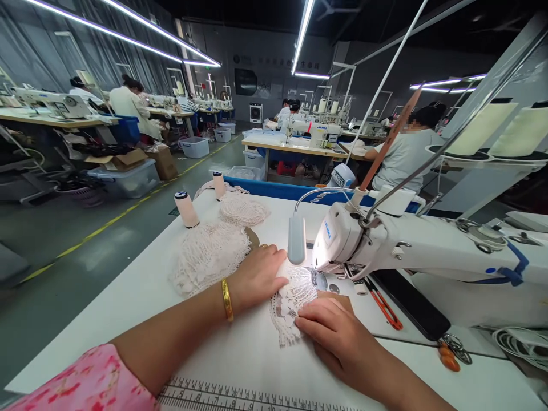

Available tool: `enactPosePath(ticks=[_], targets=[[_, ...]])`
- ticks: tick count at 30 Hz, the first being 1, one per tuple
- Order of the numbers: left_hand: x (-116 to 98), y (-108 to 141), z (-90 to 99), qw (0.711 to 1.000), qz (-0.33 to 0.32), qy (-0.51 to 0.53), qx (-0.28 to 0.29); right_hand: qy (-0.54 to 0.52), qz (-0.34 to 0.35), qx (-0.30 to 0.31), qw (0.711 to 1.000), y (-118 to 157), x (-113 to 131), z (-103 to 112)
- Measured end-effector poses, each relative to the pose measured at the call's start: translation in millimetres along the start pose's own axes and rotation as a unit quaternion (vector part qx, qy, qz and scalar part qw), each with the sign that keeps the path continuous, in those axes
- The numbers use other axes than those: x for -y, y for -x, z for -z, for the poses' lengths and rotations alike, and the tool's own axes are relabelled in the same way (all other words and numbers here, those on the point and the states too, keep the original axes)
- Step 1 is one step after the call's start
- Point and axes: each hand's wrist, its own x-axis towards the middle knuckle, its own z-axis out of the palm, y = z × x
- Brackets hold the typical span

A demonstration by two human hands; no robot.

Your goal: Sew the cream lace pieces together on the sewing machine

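Observation:
A white lace piece (295,297) with a scalloped edge lies on the table, its far end beneath the head of a white sewing machine (342,240). My left hand (261,274) rests flat at the lace's left side, fingers stretched toward the machine and thumb apart. At the lace's right edge, my right hand (338,331) has its fingers bent and pressed together on the fabric; its thumb is partly hidden. A brown flat piece (342,302) shows just beyond the right hand. The lamp (297,240) lights the needle area, where the needle itself is hard to make out.
Left of my hands lie a lace pile (209,257) and a smaller lace bundle (244,210), with thread spools (186,210) behind. Red thread snips (385,308) and a black phone-like slab (411,302) lie right. A printed ruler (240,397) crosses the near edge. Co-workers sit beyond.

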Motion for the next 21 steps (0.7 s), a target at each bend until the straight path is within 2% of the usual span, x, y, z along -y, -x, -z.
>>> enactPosePath(ticks=[4, 8, 13, 16, 18, 21], targets=[[-1, -3, -7.6, 0.999, 0.043, 0.014, -0.005, -0.012, 0.013, 0.047, 0.999, -3, 12, 4], [-2, -4, -10.6, 0.996, 0.076, 0.033, -0.027, -0.015, 0.009, 0.058, 0.998, -6, 18, 5], [-1, -2, -11.1, 0.996, 0.070, 0.050, -0.031, -0.099, 0.037, 0.078, 0.991, -8, 25, 8], [-4, 3, -11.3, 0.997, 0.008, 0.074, -0.015, -0.202, 0.039, 0.092, 0.974, -6, 28, 13], [-8, 6, -14.0, 0.992, -0.078, 0.097, -0.018, -0.219, 0.006, 0.037, 0.975, -2, 25, 16], [-16, 9, -21.7, 0.970, -0.200, 0.112, -0.081, -0.140, -0.091, -0.073, 0.983, 6, 13, 15]])
